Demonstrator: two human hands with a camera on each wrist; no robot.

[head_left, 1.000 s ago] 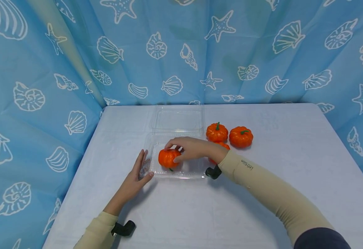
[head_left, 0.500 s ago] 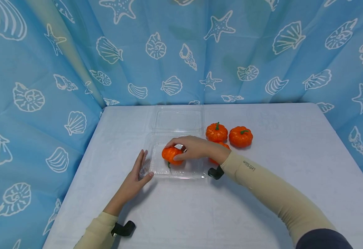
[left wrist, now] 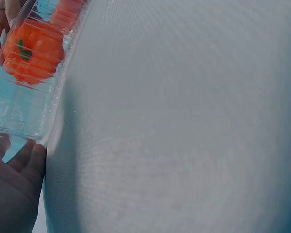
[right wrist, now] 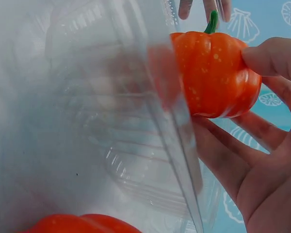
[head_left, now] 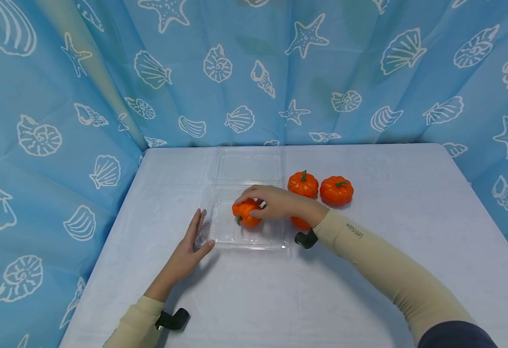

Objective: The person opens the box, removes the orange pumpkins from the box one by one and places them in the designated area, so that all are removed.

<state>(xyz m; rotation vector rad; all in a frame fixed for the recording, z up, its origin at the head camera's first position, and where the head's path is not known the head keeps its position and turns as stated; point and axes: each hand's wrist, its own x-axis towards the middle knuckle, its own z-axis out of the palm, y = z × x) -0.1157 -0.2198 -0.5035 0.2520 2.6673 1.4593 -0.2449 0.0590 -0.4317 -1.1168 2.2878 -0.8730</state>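
My right hand grips a small orange pumpkin with a green stem, thumb on one side and fingers round the other. It is over the base of a clear plastic clamshell box, near its middle. In the right wrist view the held pumpkin has its stem pointing up, and the box wall partly overlaps it. My left hand rests against the left side of the box, fingers extended and thumb at the front corner. In the left wrist view its fingers touch the box's end.
The box's clear lid lies folded back behind the base. Right of the box stand two orange pumpkins, one nearer and one farther right. A third pumpkin is mostly hidden under my right wrist. A shell-print curtain hangs behind the white table.
My right hand has shifted the pumpkin rightward and slightly back within the box, turning it so its stem swings leftward. My left hand has stayed put.
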